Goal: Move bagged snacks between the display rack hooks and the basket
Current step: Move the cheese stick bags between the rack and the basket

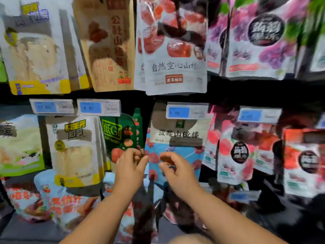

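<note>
Nearest, loose bags point(58, 203) lie heaped below the wrists; no basket can be made out. The left hand point(131, 166) curls its fingers at the left edge of the blue bag point(182, 152), beside the green bag point(119, 132); blur hides whether that grip pinches anything. The right hand point(175, 168) looks to have its grip pinched on the blue bag's front. That bag hangs on the rack behind its price tag point(186, 111). Tugged downward rather than slid outward, its hang hole could tear, or the green neighbour get knocked loose.
</note>
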Demonstrator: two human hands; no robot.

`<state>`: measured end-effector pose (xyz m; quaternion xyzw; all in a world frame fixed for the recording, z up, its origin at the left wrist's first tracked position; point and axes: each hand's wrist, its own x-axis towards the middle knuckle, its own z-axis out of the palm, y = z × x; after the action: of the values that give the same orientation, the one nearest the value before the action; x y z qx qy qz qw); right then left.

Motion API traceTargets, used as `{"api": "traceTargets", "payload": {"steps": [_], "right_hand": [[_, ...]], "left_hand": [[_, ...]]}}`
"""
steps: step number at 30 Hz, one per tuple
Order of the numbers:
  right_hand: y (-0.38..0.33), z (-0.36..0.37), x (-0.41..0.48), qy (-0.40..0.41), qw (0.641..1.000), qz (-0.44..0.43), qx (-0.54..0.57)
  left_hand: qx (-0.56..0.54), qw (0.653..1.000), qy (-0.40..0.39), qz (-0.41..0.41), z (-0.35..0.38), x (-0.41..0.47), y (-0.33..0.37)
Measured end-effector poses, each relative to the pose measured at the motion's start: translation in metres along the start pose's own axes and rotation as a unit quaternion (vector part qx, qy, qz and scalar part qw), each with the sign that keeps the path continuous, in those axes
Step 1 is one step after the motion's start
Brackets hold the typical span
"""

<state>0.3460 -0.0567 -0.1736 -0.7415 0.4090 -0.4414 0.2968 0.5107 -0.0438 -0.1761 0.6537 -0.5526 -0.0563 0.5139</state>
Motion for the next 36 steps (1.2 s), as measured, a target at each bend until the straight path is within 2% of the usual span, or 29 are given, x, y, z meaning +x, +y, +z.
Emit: {"api": "traceTargets", "payload": {"steps": [5, 8, 11, 13, 17, 23, 26, 28, 31, 36], "right_hand": [[0.048, -0.102, -0.032, 0.185, 0.981, 0.057, -0.012], [0.068, -0.142, -0.042, 0.273, 0.959, 0.053, -0.048], [0.081, -0.165, -0.047, 0.311, 0.948, 0.046, -0.047], [0.091, -0.178, -0.044, 0.325, 0.942, 0.059, -0.059], [0.109, -0.200, -0.034, 0.291, 0.944, 0.128, -0.087], [0.118, -0.210, -0.026, 0.149, 0.967, 0.194, 0.064], [0.122, -0.209, -0.027, 0.155, 0.967, 0.189, 0.070], [0.122, -0.208, -0.029, 0.156, 0.968, 0.186, 0.068], [0.119, -0.203, -0.035, 0.150, 0.970, 0.186, 0.052], [0.113, -0.200, -0.041, 0.162, 0.968, 0.188, 0.043]], "left_hand": [[-0.079, 0.987, -0.140, 0.021, 0.085, -0.020, 0.075], [-0.106, 0.976, -0.189, 0.025, 0.127, -0.027, 0.115], [-0.116, 0.969, -0.219, -0.002, 0.156, -0.035, 0.143], [-0.114, 0.971, -0.209, -0.004, 0.172, -0.036, 0.151], [-0.106, 0.974, -0.202, -0.017, 0.187, -0.033, 0.161], [-0.154, 0.967, -0.191, -0.063, 0.202, -0.029, 0.166], [-0.154, 0.968, -0.171, -0.104, 0.202, -0.022, 0.163], [-0.160, 0.961, -0.198, -0.110, 0.203, -0.020, 0.159], [-0.191, 0.950, -0.232, -0.081, 0.204, -0.026, 0.161], [-0.199, 0.952, -0.228, -0.054, 0.201, -0.032, 0.168]]}}
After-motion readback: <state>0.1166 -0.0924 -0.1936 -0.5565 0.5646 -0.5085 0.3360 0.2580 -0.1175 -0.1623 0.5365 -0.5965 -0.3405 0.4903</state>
